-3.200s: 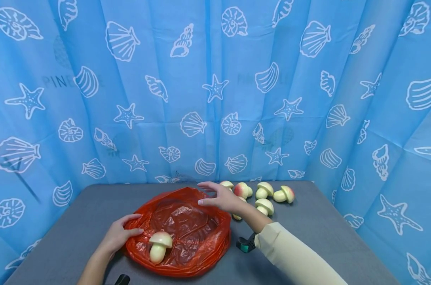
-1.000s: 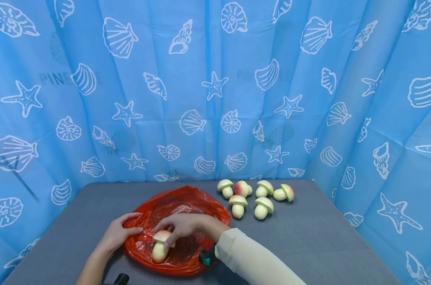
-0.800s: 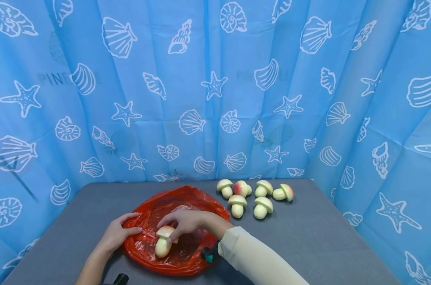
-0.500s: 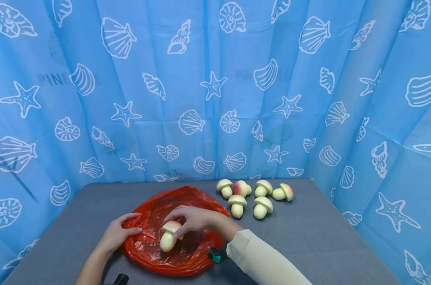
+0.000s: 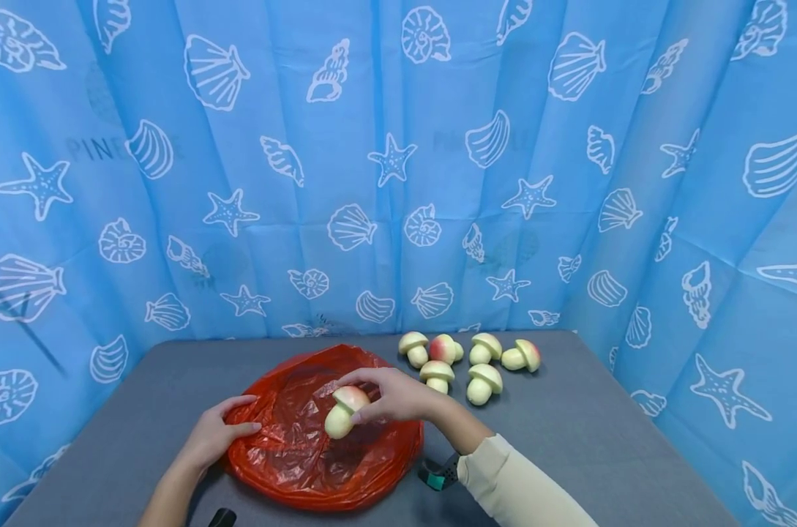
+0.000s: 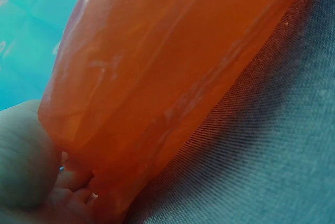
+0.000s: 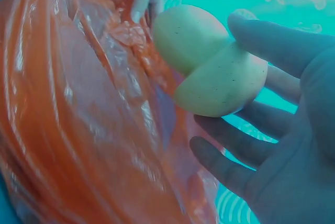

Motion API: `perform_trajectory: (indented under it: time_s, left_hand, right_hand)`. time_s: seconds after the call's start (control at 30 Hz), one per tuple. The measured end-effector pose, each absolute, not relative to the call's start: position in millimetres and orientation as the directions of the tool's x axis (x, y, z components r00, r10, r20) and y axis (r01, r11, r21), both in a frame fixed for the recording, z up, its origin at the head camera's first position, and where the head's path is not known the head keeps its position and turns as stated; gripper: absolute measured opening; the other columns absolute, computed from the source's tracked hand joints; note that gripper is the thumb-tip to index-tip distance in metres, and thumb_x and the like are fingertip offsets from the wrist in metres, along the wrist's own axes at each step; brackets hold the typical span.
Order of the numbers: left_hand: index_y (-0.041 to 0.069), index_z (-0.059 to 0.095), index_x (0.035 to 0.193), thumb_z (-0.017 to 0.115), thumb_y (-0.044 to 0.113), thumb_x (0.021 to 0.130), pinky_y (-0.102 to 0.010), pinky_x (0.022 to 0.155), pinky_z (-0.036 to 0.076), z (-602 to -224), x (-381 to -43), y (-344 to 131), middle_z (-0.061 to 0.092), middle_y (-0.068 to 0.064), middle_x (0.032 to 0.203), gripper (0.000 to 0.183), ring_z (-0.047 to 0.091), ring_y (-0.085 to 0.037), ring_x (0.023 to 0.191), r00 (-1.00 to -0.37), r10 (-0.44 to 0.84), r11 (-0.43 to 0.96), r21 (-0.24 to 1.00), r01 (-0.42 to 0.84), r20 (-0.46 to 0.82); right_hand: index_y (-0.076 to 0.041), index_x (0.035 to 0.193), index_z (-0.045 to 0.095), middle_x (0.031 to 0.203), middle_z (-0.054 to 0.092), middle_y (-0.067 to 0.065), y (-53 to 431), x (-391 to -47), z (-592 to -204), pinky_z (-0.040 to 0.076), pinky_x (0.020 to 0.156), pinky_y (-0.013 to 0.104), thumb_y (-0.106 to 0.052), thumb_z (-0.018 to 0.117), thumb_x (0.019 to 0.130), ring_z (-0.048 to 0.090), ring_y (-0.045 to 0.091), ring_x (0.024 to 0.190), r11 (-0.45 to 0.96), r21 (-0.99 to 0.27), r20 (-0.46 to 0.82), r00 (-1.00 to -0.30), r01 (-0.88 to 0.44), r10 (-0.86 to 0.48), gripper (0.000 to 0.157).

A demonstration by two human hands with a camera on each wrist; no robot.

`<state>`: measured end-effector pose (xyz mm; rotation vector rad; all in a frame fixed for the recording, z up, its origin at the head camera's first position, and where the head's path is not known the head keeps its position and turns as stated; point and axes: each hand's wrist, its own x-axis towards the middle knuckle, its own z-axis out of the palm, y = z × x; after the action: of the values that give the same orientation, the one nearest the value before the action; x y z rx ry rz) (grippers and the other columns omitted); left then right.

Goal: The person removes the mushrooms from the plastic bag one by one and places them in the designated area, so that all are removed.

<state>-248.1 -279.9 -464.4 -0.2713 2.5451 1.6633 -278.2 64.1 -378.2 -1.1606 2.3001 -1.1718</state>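
A toy mushroom [image 5: 340,420] with a pale stem and a pink-tinged cap is pinched by my right hand [image 5: 398,395], above the mouth of a red plastic bag [image 5: 286,476]. In the right wrist view the thumb and fingers grip the mushroom [image 7: 220,85] by its cap, stem pointing away from the palm. The bag lies spread open on the table. My left hand [image 5: 216,433] grips the bag's left rim, thumb inside and fingers outside. The left wrist view shows the bag's side [image 6: 157,77] hanging from that hand, close over the grey cloth.
Several more toy mushrooms stand or lie at the back right of the grey table [image 5: 556,439], among them a tipped one [image 5: 522,356] and an upright one [image 5: 484,384]. A blue shell-print curtain [image 5: 398,183] hangs behind the table and along its right side.
My right hand came into the bag, took hold of the mushroom lying at its front left, and lifted it up and to the right. The left hand has stayed on the rim.
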Motion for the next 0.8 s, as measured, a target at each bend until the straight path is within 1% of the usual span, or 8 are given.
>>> perform_trajectory:
  time_s: [0.1,0.23,0.33,0.5,0.57,0.67,0.8]
  left_hand:
    - [0.002,0.046,0.140,0.074,0.020,0.086,-0.040,0.066,0.058,-465,-248,-280,0.037,-0.035,0.139,0.063,0.065,-0.024,0.086,-0.981,-0.098,0.389,0.901,-0.192,-0.166]
    - [0.002,0.047,0.140,0.074,0.020,0.086,-0.040,0.066,0.058,-465,-248,-280,0.036,-0.035,0.140,0.063,0.065,-0.025,0.088,-0.982,-0.099,0.397,0.898,-0.190,-0.163]
    - [0.002,0.047,0.140,0.074,0.021,0.086,-0.040,0.067,0.058,-465,-247,-279,0.036,-0.035,0.140,0.063,0.064,-0.027,0.091,-0.981,-0.100,0.402,0.895,-0.195,-0.169]
    - [0.002,0.047,0.140,0.075,0.022,0.086,-0.040,0.068,0.058,-464,-247,-281,0.036,-0.035,0.140,0.064,0.063,-0.028,0.093,-0.981,-0.097,0.404,0.894,-0.195,-0.171]
    - [0.002,0.047,0.140,0.075,0.022,0.086,-0.040,0.067,0.058,-464,-247,-281,0.036,-0.035,0.140,0.064,0.063,-0.028,0.093,-0.981,-0.094,0.407,0.893,-0.191,-0.167]
    - [0.001,0.047,0.140,0.075,0.023,0.086,-0.040,0.067,0.058,-464,-247,-281,0.036,-0.035,0.140,0.065,0.063,-0.027,0.092,-0.982,-0.093,0.411,0.892,-0.190,-0.166]
    - [0.001,0.046,0.140,0.075,0.023,0.086,-0.040,0.067,0.058,-463,-247,-280,0.036,-0.035,0.139,0.065,0.063,-0.027,0.092,-0.981,-0.096,0.416,0.889,-0.191,-0.166]
  right_hand:
    - [-0.021,0.135,0.057,0.123,0.059,-0.008,75,-276,-377,0.050,0.086,0.030,-0.025,0.075,0.087,0.058,0.016,0.105,0.344,-0.781,0.115,-0.661,-0.522,-0.741,0.052]
    - [-0.016,0.136,0.055,0.128,0.059,0.000,90,-273,-379,0.050,0.090,0.040,-0.022,0.074,0.088,0.058,0.020,0.110,0.310,-0.793,0.184,-0.691,-0.525,-0.699,0.052]
    - [-0.007,0.136,0.055,0.129,0.059,0.007,101,-263,-372,0.050,0.091,0.047,-0.015,0.072,0.088,0.058,0.025,0.111,0.280,-0.806,0.225,-0.708,-0.521,-0.670,0.052]
    - [-0.004,0.136,0.054,0.126,0.060,0.009,122,-256,-370,0.052,0.087,0.043,-0.014,0.072,0.088,0.060,0.028,0.106,0.265,-0.825,0.256,-0.748,-0.499,-0.612,0.052]
    - [-0.007,0.136,0.055,0.126,0.059,0.007,132,-261,-377,0.053,0.084,0.037,-0.018,0.072,0.088,0.060,0.026,0.105,0.256,-0.833,0.268,-0.762,-0.491,-0.590,0.053]
    - [-0.004,0.138,0.052,0.129,0.056,0.011,145,-262,-376,0.054,0.080,0.034,-0.016,0.071,0.089,0.060,0.029,0.105,0.242,-0.845,0.284,-0.784,-0.477,-0.552,0.054]
    - [-0.003,0.139,0.051,0.135,0.052,0.016,163,-263,-375,0.053,0.084,0.035,-0.013,0.071,0.089,0.058,0.030,0.109,0.226,-0.853,0.320,-0.814,-0.470,-0.485,0.055]
